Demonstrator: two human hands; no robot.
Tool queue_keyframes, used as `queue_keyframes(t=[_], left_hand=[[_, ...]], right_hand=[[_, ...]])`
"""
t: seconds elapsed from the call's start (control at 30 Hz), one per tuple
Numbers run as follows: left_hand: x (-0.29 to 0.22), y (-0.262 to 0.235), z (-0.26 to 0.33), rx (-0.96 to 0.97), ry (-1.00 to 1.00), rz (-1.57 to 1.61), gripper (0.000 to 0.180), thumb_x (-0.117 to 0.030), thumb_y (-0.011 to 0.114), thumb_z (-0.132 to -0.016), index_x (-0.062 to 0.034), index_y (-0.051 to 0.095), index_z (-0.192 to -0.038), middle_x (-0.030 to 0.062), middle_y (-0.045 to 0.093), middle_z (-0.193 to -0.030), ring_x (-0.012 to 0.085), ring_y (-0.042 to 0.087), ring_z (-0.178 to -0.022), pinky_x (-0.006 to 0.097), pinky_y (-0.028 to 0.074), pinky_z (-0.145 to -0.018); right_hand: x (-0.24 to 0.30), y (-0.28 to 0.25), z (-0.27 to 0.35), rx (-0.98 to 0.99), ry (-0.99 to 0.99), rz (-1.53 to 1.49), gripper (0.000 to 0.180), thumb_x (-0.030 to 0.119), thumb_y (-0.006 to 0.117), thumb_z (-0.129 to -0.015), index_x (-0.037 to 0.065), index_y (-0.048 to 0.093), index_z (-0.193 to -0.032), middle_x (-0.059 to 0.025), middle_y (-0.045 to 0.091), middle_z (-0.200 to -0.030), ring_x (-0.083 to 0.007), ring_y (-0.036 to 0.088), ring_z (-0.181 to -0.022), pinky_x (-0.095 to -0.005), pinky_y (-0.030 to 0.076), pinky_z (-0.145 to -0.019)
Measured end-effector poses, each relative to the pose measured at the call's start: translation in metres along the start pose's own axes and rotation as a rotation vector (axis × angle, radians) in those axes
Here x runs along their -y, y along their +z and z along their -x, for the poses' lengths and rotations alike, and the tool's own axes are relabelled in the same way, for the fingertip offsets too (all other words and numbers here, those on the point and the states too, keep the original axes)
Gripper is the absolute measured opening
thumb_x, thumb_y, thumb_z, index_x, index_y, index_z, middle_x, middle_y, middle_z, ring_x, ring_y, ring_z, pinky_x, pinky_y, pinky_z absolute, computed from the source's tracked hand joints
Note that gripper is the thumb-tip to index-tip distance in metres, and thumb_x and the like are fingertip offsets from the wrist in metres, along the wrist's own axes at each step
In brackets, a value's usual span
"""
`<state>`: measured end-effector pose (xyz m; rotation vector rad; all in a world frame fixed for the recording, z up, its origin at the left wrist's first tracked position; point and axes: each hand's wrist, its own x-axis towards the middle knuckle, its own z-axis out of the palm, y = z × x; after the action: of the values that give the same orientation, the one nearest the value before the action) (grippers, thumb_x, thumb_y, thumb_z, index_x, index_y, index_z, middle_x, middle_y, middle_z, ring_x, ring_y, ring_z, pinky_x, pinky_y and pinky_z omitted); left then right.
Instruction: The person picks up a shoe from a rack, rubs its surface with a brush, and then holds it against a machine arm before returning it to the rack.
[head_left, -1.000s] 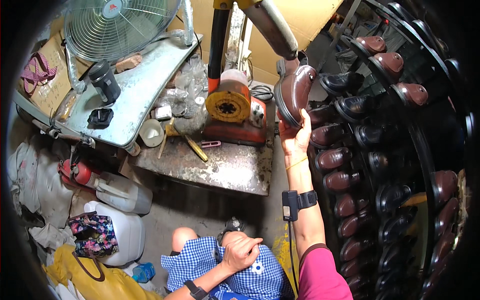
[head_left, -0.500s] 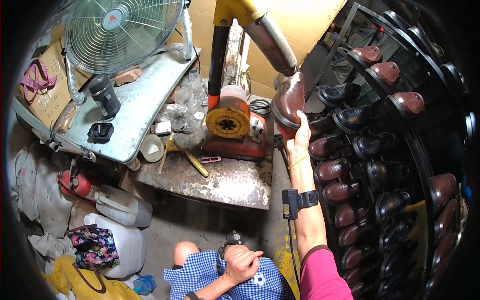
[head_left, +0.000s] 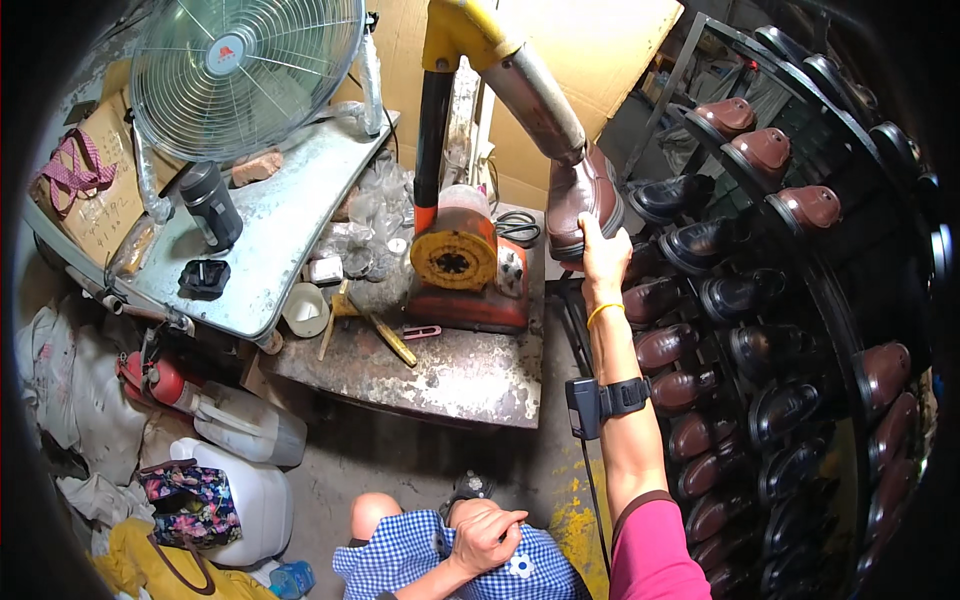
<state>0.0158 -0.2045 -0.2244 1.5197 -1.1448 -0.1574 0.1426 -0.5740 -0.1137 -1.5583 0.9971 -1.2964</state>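
My right hand [head_left: 605, 255], arm stretched forward, grips a brown leather shoe [head_left: 577, 200] by its lower end, thumb on the upper. The shoe is at the mouth of a slanting metal pipe [head_left: 537, 100], which hides part of its far end; I cannot tell whether they touch. This pipe comes off a yellow elbow on the red and yellow blower machine [head_left: 465, 310]. In my lap, on a blue checked apron [head_left: 400, 550], my left hand [head_left: 485, 540] rests with its fingers curled and nothing visible in them.
Right of my arm, a curved rack [head_left: 845, 290] carries several brown and black shoes. The worn workbench [head_left: 480, 380] holds a yellow-handled tool [head_left: 385, 330] and a white cup [head_left: 306, 310]. A caged fan [head_left: 245, 70] stands over the side table [head_left: 265, 230]; white jugs [head_left: 255, 500] stand on the floor.
The shoe has turned in my right hand, its sole edge now showing on the right. My right hand has shifted slightly, its thumb now across the upper. My left hand remains in my lap.
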Motion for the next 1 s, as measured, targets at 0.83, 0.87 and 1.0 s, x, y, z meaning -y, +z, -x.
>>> queue_keyframes(t=[0.83,0.87,1.0], left_hand=[[-0.004,-0.008,0.019,-0.057,-0.239,0.217,0.013,0.002,0.055,-0.076,0.0006,0.065,-0.085,0.0075,0.065,-0.069,0.0202,0.064,-0.064,0.030,0.049,-0.061],[-0.001,-0.008,0.026,-0.071,-0.452,0.422,0.017,0.002,0.053,-0.081,0.0026,0.063,-0.095,0.0094,0.066,-0.079,0.0168,0.065,-0.069,0.028,0.051,-0.066],[-0.002,-0.043,0.002,-0.267,-0.405,0.464,0.039,-0.001,0.051,-0.085,0.0019,0.045,-0.123,0.0134,0.054,-0.115,0.0199,0.056,-0.101,0.030,0.046,-0.086]], right_hand=[[0.013,-0.135,0.137,0.286,0.072,-0.201,0.029,0.010,0.068,-0.077,-0.003,0.058,-0.101,-0.0047,0.063,-0.091,-0.0087,0.055,-0.078,-0.0247,0.046,-0.072],[0.019,-0.145,0.151,0.357,0.093,-0.238,0.030,0.009,0.068,-0.077,-0.003,0.057,-0.103,-0.0047,0.062,-0.092,-0.0086,0.055,-0.079,-0.0243,0.046,-0.073],[0.050,-0.180,0.189,0.662,0.237,-0.272,0.038,0.010,0.068,-0.076,-0.004,0.055,-0.109,-0.0051,0.061,-0.097,-0.0090,0.056,-0.084,-0.0230,0.045,-0.077]])
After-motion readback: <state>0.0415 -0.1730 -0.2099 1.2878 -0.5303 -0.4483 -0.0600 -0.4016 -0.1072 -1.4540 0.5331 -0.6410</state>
